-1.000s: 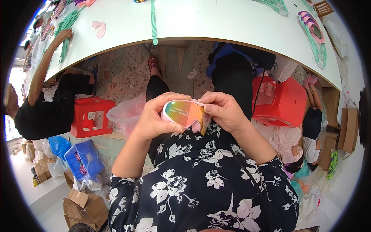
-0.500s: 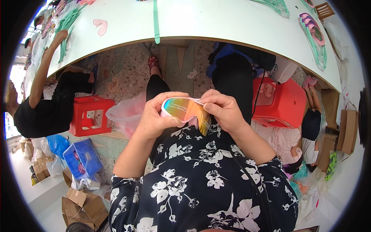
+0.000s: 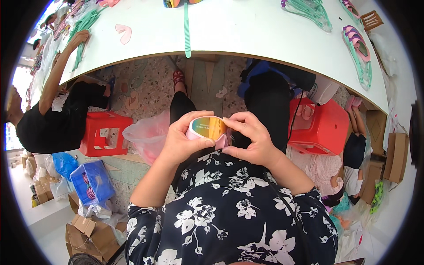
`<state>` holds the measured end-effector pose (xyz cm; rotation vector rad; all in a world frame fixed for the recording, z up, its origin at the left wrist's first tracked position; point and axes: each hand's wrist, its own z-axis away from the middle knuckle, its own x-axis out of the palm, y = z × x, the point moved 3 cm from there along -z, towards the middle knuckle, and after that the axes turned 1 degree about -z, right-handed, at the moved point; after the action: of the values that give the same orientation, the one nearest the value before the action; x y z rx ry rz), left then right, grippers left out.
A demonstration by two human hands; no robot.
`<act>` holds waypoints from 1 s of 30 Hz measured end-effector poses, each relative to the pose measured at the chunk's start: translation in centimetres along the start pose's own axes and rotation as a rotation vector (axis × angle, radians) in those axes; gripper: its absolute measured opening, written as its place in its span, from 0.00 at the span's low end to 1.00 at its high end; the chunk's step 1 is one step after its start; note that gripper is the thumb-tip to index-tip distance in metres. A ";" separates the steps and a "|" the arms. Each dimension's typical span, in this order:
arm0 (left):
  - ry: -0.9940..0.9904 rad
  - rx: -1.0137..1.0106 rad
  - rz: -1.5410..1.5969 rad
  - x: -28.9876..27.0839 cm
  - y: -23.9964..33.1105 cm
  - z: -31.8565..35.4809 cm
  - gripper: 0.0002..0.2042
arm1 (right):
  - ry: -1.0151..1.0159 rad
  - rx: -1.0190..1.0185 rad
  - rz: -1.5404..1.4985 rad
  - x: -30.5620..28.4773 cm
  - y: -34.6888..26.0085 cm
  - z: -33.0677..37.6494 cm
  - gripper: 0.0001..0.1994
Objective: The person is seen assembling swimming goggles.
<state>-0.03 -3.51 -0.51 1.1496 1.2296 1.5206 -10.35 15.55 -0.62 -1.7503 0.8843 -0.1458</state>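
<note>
A pair of swim goggles (image 3: 207,128) with a pale pink frame and a mirrored green-to-orange lens is held in front of my body. My left hand (image 3: 181,139) is closed round its left end, thumb along the lower rim and fingers along the top. At the other end, my right hand (image 3: 252,139) pinches the goggles, with its index finger at the upper edge and its thumb lower down by the nose part. The right end of the goggles is largely hidden by these fingers.
Ahead is a white table (image 3: 154,31) holding a green strap (image 3: 187,35), a pink curved piece (image 3: 123,34), another mirrored pair (image 3: 181,3) and strapped goggles (image 3: 357,51). Another person's hand (image 3: 79,37) touches green straps at left. Red stools (image 3: 106,132) stand on both sides.
The right end of the goggles has swung back and its lens shows less. My right hand has shifted from pinching the top edge to holding that end, thumb lower.
</note>
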 end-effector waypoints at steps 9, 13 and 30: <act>-0.055 -0.006 -0.185 -1.0 1.4 -0.3 0.31 | 0.094 -0.085 -0.004 0.3 0.3 -0.4 0.30; -0.186 0.309 -0.712 -1.1 4.7 -1.5 0.30 | 0.080 -0.054 -0.018 0.0 0.1 -0.3 0.28; -0.234 0.603 -1.092 1.6 4.8 -1.0 0.25 | -0.106 0.132 -0.355 -2.0 1.5 -1.1 0.25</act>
<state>-1.64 -2.95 4.36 0.7137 1.7684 0.1992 -13.06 15.77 -0.83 -1.7596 0.4707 -0.3333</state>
